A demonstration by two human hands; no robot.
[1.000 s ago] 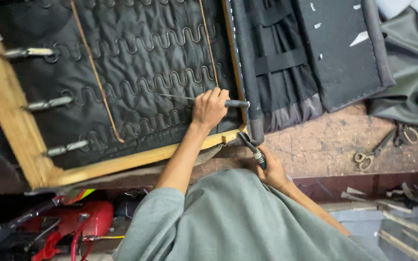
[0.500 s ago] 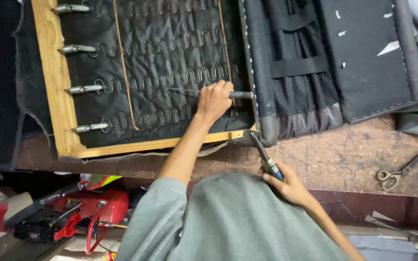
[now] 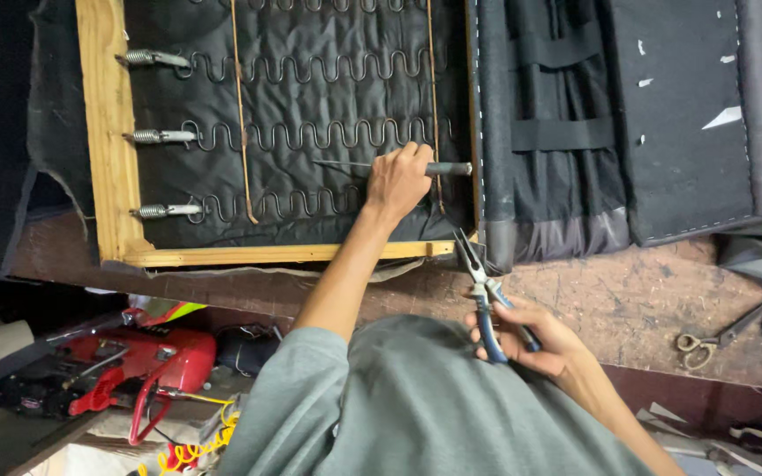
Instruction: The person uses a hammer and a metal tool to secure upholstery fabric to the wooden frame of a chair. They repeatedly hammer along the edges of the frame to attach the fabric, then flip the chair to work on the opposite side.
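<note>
While the left hand (image 3: 399,181) grips a long awl (image 3: 381,166) over the zigzag springs (image 3: 310,134), near the wooden frame (image 3: 103,132) edge, the right hand (image 3: 531,339) holds blue-handled pliers (image 3: 482,295) above bare workbench (image 3: 610,300).

Right hand (image 3: 544,339) drops back toward the body | pliers (image 3: 484,295) come off the frame corner, tips now open | view slides left, more wooden frame (image 3: 108,132) showing

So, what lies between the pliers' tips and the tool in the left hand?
In the head view, between the pliers and the awl-like tool in the left hand lie black quilted fabric and the wooden frame rail.
</note>
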